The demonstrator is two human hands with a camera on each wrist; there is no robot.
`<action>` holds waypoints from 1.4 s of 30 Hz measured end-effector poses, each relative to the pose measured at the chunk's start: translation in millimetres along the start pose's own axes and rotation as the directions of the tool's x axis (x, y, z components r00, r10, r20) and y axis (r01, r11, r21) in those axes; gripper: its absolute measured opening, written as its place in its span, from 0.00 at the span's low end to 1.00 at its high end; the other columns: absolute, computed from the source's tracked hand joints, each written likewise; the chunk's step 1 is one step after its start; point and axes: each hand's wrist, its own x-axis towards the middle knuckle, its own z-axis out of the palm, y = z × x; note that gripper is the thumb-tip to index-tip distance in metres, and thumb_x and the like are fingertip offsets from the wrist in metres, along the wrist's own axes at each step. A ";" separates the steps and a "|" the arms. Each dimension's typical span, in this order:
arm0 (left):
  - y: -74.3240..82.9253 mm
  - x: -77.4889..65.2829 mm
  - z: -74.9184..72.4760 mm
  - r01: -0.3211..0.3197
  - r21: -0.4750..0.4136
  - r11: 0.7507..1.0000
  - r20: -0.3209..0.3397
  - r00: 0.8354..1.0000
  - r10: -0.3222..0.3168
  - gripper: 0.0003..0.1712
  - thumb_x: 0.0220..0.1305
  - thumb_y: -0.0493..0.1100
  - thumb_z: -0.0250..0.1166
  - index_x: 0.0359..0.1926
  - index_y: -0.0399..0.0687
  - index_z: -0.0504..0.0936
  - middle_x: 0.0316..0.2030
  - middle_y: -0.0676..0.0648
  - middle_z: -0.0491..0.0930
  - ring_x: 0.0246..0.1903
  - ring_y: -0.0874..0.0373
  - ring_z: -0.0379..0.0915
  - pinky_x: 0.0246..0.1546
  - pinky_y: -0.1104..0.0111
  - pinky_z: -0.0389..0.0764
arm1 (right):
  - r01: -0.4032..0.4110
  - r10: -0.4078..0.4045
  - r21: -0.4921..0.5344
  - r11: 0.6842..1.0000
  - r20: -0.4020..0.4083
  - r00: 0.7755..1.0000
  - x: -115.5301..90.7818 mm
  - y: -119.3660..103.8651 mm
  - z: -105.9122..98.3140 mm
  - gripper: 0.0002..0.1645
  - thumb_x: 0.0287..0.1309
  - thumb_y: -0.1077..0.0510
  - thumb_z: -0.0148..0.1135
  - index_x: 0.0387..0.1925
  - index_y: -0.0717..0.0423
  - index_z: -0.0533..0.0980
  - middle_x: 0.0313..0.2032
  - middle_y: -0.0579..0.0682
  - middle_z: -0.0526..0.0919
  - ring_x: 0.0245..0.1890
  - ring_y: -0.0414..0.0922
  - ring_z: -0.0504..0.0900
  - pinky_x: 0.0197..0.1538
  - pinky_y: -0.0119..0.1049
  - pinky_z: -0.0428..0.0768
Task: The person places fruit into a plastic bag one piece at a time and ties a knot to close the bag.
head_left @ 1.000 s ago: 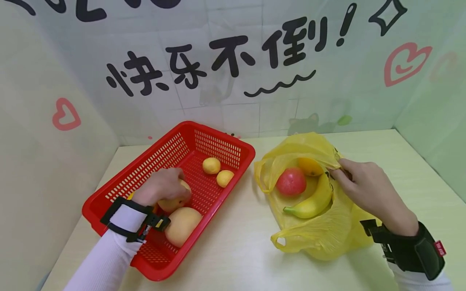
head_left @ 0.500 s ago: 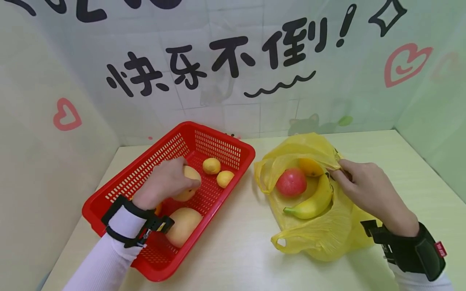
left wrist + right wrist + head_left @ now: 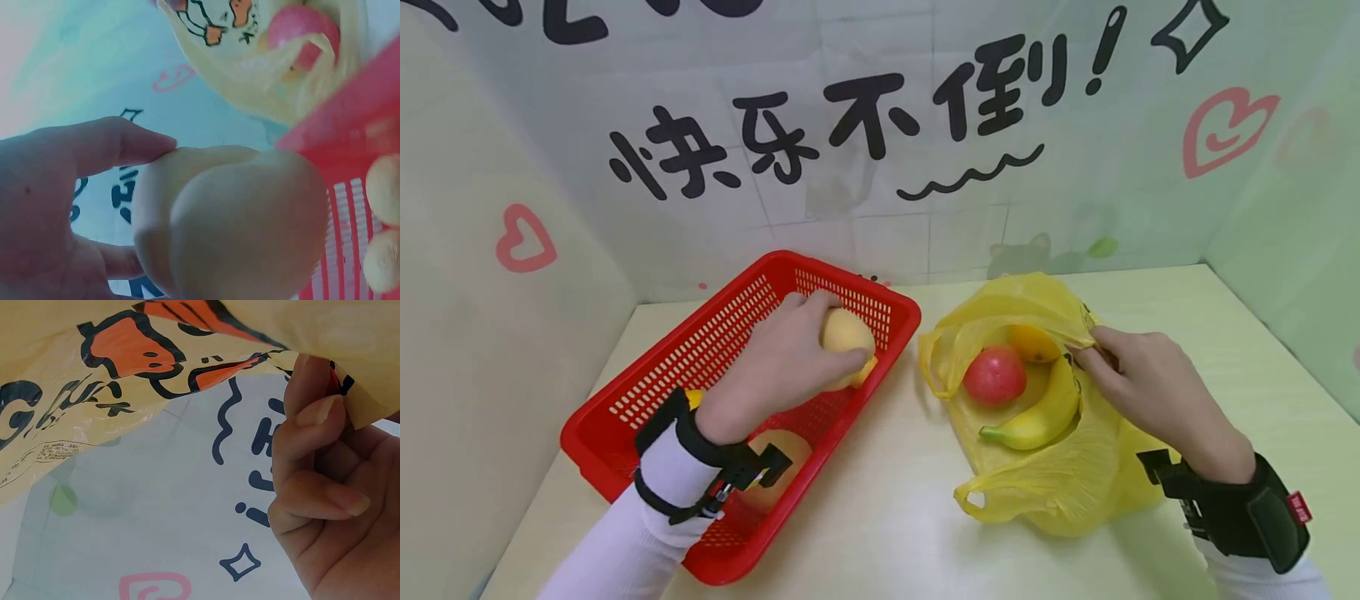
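My left hand (image 3: 778,354) grips a pale yellow peach (image 3: 846,333), thumb on one side and fingers on the other, over the far right end of a red basket (image 3: 912,317). In the left wrist view the peach (image 3: 244,231) shows a crease down one side. My right hand (image 3: 1150,375) pinches the edge of a yellow plastic bag (image 3: 1052,492), keeping its mouth spread. Inside the bag lie a red apple (image 3: 995,375), a banana (image 3: 1037,422) and an orange-yellow fruit (image 3: 1033,343). The right wrist view shows the curled fingers (image 3: 309,487) beneath the bag's printed side.
A large pale round fruit (image 3: 790,443) lies in the basket's near end, partly behind the left wrist strap. Two small yellow fruits, one of them a yellow ball (image 3: 384,187), sit at the far end. A printed wall sheet (image 3: 865,225) backs the table.
My left hand has moved up and to the right along the basket, carrying the peach from beside the large fruit to over the small yellow ones. The right hand stays on the bag.
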 end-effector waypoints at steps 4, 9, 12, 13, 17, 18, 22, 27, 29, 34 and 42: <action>18.7 1.2 8.1 -0.059 -0.067 0.996 0.000 0.998 0.059 0.33 0.56 0.55 0.66 0.61 0.52 0.71 0.48 0.46 0.71 0.45 0.51 0.71 0.36 0.64 0.81 | -0.002 0.002 0.002 1.000 -0.002 1.000 0.2 -0.2 0.3 0.19 0.66 0.58 0.59 0.19 0.50 0.66 0.14 0.39 0.56 0.13 0.33 0.53 0.21 0.28 0.55; 37.6 2.8 24.9 -0.145 -0.110 0.983 0.008 0.989 0.147 0.32 0.56 0.56 0.67 0.60 0.53 0.73 0.49 0.47 0.72 0.45 0.54 0.71 0.36 0.66 0.80 | -0.007 0.007 0.001 1.000 -0.002 1.000 0.8 -1.1 0.3 0.18 0.65 0.58 0.59 0.20 0.50 0.66 0.14 0.40 0.56 0.13 0.34 0.53 0.21 0.28 0.55; 47.0 1.7 35.4 -0.182 -0.123 0.976 0.018 0.983 0.185 0.33 0.55 0.56 0.68 0.61 0.51 0.74 0.49 0.47 0.73 0.44 0.56 0.71 0.36 0.67 0.79 | -0.009 0.009 0.002 1.000 0.003 1.000 0.9 -0.9 0.3 0.18 0.66 0.58 0.59 0.20 0.50 0.67 0.14 0.40 0.56 0.13 0.34 0.54 0.21 0.28 0.55; 49.8 1.3 39.1 -0.191 -0.132 0.973 0.021 0.980 0.196 0.34 0.55 0.56 0.68 0.62 0.51 0.73 0.49 0.47 0.73 0.44 0.56 0.71 0.36 0.67 0.78 | -0.009 0.009 0.003 1.000 0.004 1.000 0.8 -0.8 0.4 0.18 0.66 0.58 0.59 0.20 0.50 0.67 0.14 0.40 0.56 0.13 0.34 0.54 0.21 0.28 0.55; 60.7 0.2 53.5 -0.218 -0.175 0.960 0.026 0.974 0.226 0.34 0.56 0.55 0.67 0.63 0.51 0.72 0.50 0.46 0.72 0.42 0.57 0.71 0.35 0.69 0.78 | -0.014 0.014 0.004 1.000 0.009 1.000 0.4 -0.2 0.4 0.18 0.66 0.58 0.58 0.20 0.50 0.67 0.14 0.40 0.57 0.13 0.34 0.54 0.21 0.28 0.55; 63.3 0.1 57.2 -0.223 -0.184 0.957 0.025 0.973 0.231 0.34 0.56 0.55 0.67 0.63 0.51 0.72 0.50 0.46 0.72 0.42 0.57 0.71 0.35 0.69 0.78 | -0.016 0.016 0.004 1.000 0.010 1.000 0.4 -0.2 0.4 0.18 0.66 0.58 0.58 0.20 0.50 0.67 0.14 0.40 0.57 0.13 0.34 0.54 0.21 0.28 0.55; 72.8 -1.2 68.6 -0.238 -0.189 0.953 0.021 0.969 0.246 0.34 0.56 0.55 0.68 0.62 0.52 0.73 0.52 0.46 0.72 0.43 0.56 0.72 0.35 0.72 0.77 | -0.020 0.020 0.005 1.000 0.013 1.000 1.1 -1.0 0.6 0.17 0.67 0.57 0.58 0.21 0.51 0.68 0.14 0.41 0.57 0.13 0.35 0.54 0.21 0.29 0.56; 79.8 -1.3 79.6 -0.258 -0.124 0.958 0.022 0.965 0.262 0.31 0.55 0.59 0.68 0.58 0.57 0.74 0.47 0.49 0.72 0.41 0.57 0.69 0.33 0.73 0.74 | -0.010 0.010 0.001 1.000 0.005 1.000 4.3 -2.3 1.1 0.16 0.67 0.56 0.58 0.22 0.51 0.69 0.14 0.41 0.57 0.13 0.35 0.54 0.21 0.28 0.56; 82.1 -0.5 85.2 -0.257 -0.133 0.957 0.045 0.963 0.265 0.29 0.55 0.59 0.68 0.57 0.59 0.74 0.46 0.50 0.71 0.41 0.58 0.68 0.33 0.73 0.73 | -0.006 0.006 0.002 1.000 0.001 1.000 5.1 -2.5 1.2 0.15 0.67 0.56 0.58 0.23 0.51 0.70 0.14 0.40 0.57 0.13 0.35 0.54 0.20 0.28 0.56; 90.1 1.1 101.3 -0.254 -0.171 0.952 0.110 0.955 0.275 0.30 0.56 0.57 0.68 0.59 0.57 0.73 0.49 0.49 0.71 0.44 0.58 0.66 0.36 0.73 0.71 | -0.002 0.002 0.006 1.000 -0.013 1.000 4.8 -2.7 1.6 0.16 0.67 0.56 0.58 0.22 0.50 0.70 0.13 0.40 0.56 0.13 0.34 0.53 0.20 0.28 0.55; 101.4 8.8 120.1 -0.303 -0.134 0.944 0.085 0.945 0.315 0.32 0.58 0.55 0.67 0.62 0.53 0.73 0.55 0.48 0.73 0.48 0.58 0.67 0.44 0.74 0.69 | -0.001 0.001 0.021 1.000 -0.011 1.000 3.6 -2.2 2.7 0.16 0.67 0.56 0.59 0.22 0.51 0.69 0.13 0.40 0.57 0.13 0.34 0.53 0.20 0.29 0.55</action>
